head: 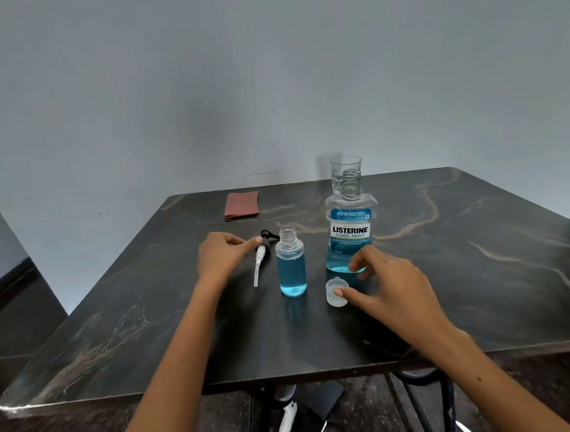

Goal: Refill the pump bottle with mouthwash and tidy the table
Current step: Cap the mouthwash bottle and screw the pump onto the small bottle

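Observation:
A small clear pump bottle [291,266] stands uncapped in the middle of the dark marble table [466,270], about two thirds full of blue mouthwash. Its pump head [261,254] with a black top and white tube lies on the table just left of it. My left hand [220,254] rests beside the pump head, fingertips touching its top. The large mouthwash bottle [350,231] stands uncapped to the right, with little blue liquid left. Its clear cap [337,291] lies in front of it. My right hand [386,286] hovers there, one fingertip on the cap.
A clear plastic cup [345,171] stands behind the mouthwash bottle near the far edge. A folded reddish cloth [241,204] lies at the back left of the table. A wall rises behind the table; dark floor and table legs show below the near edge.

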### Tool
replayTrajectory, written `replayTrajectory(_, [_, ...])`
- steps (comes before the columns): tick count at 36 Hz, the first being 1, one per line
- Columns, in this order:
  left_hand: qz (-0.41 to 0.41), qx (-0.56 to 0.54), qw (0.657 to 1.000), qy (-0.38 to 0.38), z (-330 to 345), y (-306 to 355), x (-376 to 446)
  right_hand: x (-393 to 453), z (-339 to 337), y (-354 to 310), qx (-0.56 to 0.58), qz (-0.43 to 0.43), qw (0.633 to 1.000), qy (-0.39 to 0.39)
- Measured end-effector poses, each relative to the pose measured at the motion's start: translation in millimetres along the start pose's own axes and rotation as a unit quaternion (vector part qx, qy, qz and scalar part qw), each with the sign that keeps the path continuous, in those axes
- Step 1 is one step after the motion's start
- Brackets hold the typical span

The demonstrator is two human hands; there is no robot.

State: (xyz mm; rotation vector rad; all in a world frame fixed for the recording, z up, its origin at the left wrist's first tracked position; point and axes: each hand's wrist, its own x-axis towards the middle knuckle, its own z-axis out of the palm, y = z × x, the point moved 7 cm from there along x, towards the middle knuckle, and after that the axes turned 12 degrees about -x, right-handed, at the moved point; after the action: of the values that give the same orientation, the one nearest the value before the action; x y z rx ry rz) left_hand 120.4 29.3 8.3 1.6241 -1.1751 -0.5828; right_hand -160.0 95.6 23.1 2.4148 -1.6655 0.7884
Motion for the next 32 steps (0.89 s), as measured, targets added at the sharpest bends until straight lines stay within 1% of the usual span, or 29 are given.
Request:
replayTrajectory(3, [-0.021,0.055,0.998,-0.024,12,1,11,-5,-6,2,0.019,0.024,0.999,0.028])
replayTrajectory(10, [-0.059,0.157,0.985,-0.039,27,4,29,-6,-11,1,0.037,0.035,0.998,0.028])
replayTrajectory(16, [-0.065,0.159,0.985,-0.035,27,7,34,-3,-11,-3,0.048,0.036,0.997,0.043])
replayTrajectory(20, [-0.054,0.107,0.992,-0.029,16,7,31,0,-9,-8,0.067,0.024,0.997,0.043])
replayTrajectory(25, [0.005,-0.009,1.000,-0.015,-6,21,22,6,-9,-16,0.090,0.010,0.995,0.051])
replayTrajectory(29, [0.034,-0.125,0.991,-0.017,-21,38,11,14,-10,-23,0.118,0.004,0.991,0.063])
replayTrajectory(32, [0.049,-0.191,0.980,-0.013,-31,51,5,22,-5,-26,0.152,0.013,0.987,0.055])
